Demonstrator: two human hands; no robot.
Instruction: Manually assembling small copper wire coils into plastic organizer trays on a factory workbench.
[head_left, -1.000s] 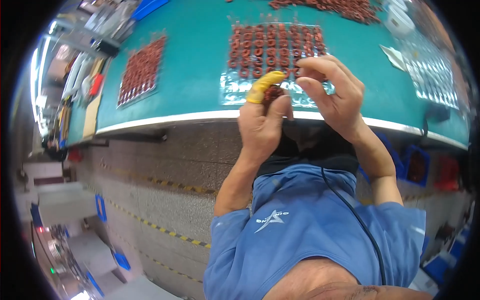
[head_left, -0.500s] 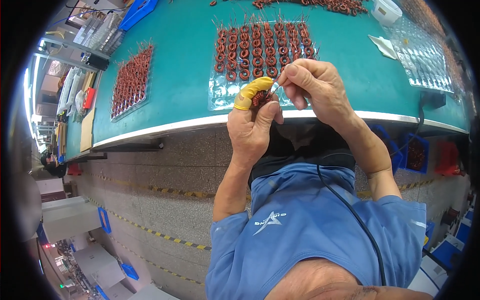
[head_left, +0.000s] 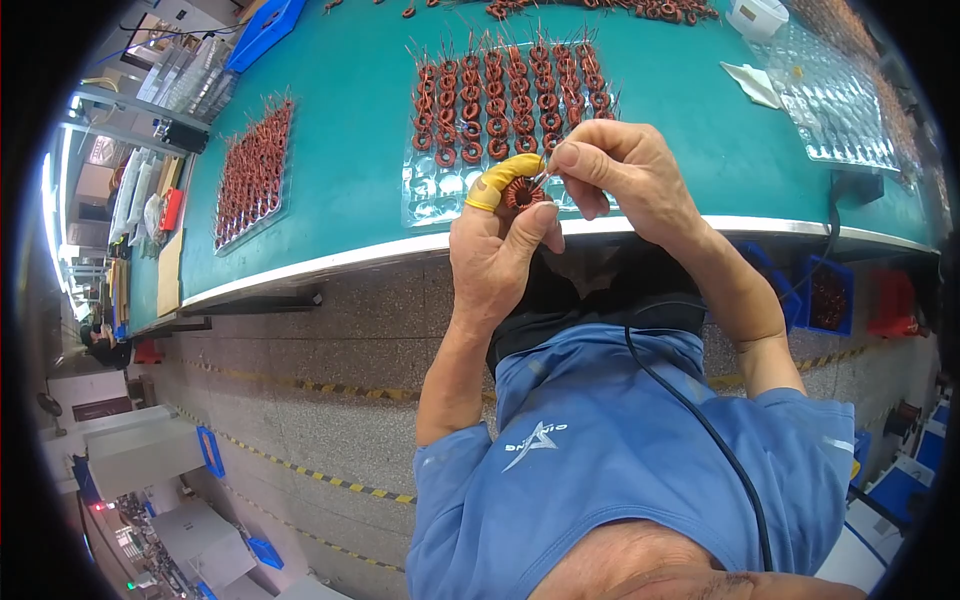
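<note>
Between the thumb and the yellow-covered index finger of my left hand (head_left: 492, 245) sits a copper-wound toroid coil (head_left: 519, 195), its ring face tilted up toward me. My right hand (head_left: 625, 180) is at the coil's right side, thumb and index finger pinched at its wire lead (head_left: 541, 180); whether a small tool is also in the pinch cannot be made out. Just beyond both hands lies a clear plastic tray (head_left: 425, 185) with rows of similar coils (head_left: 497, 105), their leads pointing up. The tray's nearest pockets hold no coils.
A second filled coil tray (head_left: 252, 170) lies at the left on the green table (head_left: 345, 130). Loose coils (head_left: 670, 10) are heaped at the far edge. To the right are a white tub (head_left: 758, 18), a white cloth (head_left: 752, 85) and stacked clear trays (head_left: 835, 110). Blue bins (head_left: 828, 295) stand below the table.
The coil has turned so that its ring opening now shows more plainly. Both hands stay close together, the right still pinching at the lead. The whole view has shifted slightly.
</note>
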